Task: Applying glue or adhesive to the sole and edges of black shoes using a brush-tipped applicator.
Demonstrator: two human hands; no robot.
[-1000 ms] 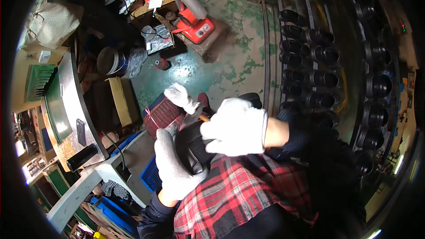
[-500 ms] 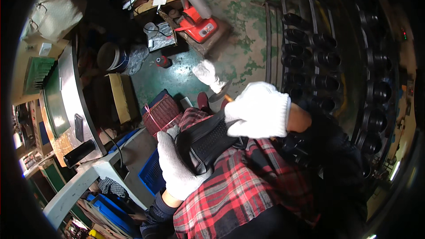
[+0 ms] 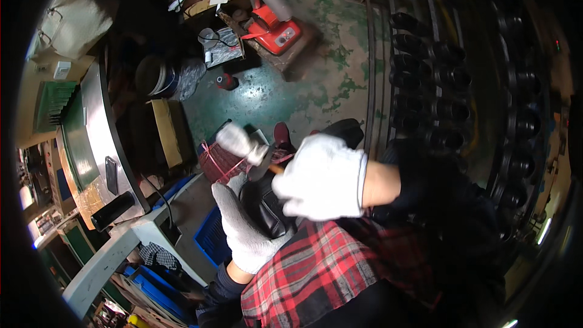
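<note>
The left hand (image 3: 246, 231), in a white knitted glove, was clamped on a black leather shoe (image 3: 267, 201); the shoe lay just to the right of that hand, partly covered by the right hand. The right hand (image 3: 322, 179), in a white glove, was closed around the orange-brown wooden handle of a tool with a white, cloth-like end (image 3: 257, 155). This end was slightly blurred and projected ahead and to the left of the right hand. A red, black and white plaid cloth (image 3: 328, 255) covered the lap, behind both hands. A dark red woven bundle with a pink tie (image 3: 220, 163) was positioned ahead of the left hand. A blue plastic basket (image 3: 211, 238) was located just left of the left hand. Farther left, a metal-topped surface (image 3: 97, 124) carried a dark phone (image 3: 111, 175). Well to the right of the right hand, metal racks (image 3: 379, 73) held black shoes (image 3: 449, 109).
</note>
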